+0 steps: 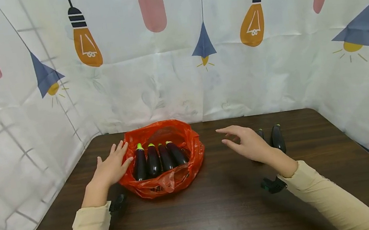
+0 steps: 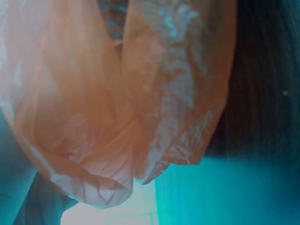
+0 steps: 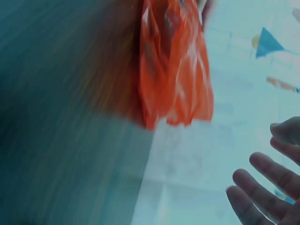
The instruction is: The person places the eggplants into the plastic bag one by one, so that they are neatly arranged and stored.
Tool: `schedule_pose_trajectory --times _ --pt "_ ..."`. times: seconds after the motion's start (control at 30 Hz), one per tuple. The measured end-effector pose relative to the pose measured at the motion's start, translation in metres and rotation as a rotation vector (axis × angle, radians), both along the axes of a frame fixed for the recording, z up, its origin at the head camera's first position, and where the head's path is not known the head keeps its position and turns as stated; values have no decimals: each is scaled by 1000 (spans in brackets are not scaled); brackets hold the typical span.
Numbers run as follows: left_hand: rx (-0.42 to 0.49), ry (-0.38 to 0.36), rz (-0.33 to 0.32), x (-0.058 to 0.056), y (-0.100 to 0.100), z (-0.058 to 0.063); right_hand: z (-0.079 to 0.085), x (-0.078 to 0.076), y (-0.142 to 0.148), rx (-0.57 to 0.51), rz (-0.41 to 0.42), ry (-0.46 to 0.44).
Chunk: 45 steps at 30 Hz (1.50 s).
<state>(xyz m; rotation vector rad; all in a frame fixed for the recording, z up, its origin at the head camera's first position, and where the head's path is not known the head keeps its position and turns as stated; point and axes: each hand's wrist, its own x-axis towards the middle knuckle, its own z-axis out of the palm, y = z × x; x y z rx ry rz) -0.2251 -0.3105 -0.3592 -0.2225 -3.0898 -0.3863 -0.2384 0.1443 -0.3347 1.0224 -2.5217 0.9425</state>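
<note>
An orange-red plastic bag (image 1: 196, 167) sits on the table with its mouth spread wide. Inside it several dark eggplants (image 1: 153, 161) lie side by side, green-tipped stem ends toward the back. My left hand (image 1: 110, 170) is at the bag's left rim, fingers spread; whether it touches the plastic I cannot tell. Over the table to the right of the bag hovers my right hand (image 1: 248, 144), holding nothing, with its fingers loosely extended. Just beyond that hand lies another eggplant (image 1: 278, 138), and one more (image 1: 260, 133) is mostly hidden behind the hand.
The dark wood-grain table (image 1: 214, 215) has rounded far corners. A white cloth (image 1: 180, 81) printed with lamps and bulbs hangs behind it and along both sides. A dark device (image 1: 273, 184) is strapped under the right wrist, and a similar one (image 1: 117, 203) at the left.
</note>
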Motion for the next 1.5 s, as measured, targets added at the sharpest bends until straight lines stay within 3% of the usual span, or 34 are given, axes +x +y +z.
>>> schedule_pose_trajectory --times 0.37,0.8,1.2,1.5 --pt "4 -9 8 1 0 0 -6 -9 57 0 -194 -18" --pt "-1 -6 7 -2 -2 -1 -4 -13 112 50 -364 -232" --pt "1 -10 -1 -1 -1 2 -11 -20 144 50 -413 -333" --pt "12 -26 2 -1 -1 1 -19 -31 161 -55 -397 -518"
